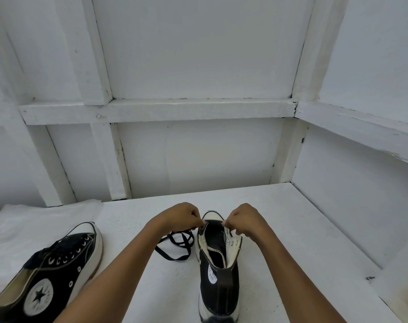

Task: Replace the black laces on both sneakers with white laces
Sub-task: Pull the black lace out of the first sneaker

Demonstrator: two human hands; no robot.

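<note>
A black high-top sneaker (pixel 218 271) stands on the white table, heel toward me, its flaps spread and no lace in its eyelets. My left hand (pixel 182 216) pinches the front of its left flap near the toe. My right hand (pixel 243 220) pinches the front of the right flap, where something white shows; whether it is a lace I cannot tell. A loose black lace (pixel 175 247) lies coiled just left of this shoe. The second sneaker (pixel 56 266) lies on its side at the left, black lace still threaded through it.
A crumpled white sheet (pixel 35 220) covers the table's left part, under the second sneaker. White framed walls close in behind and on the right. The table's right edge (pixel 384 306) runs near my right forearm.
</note>
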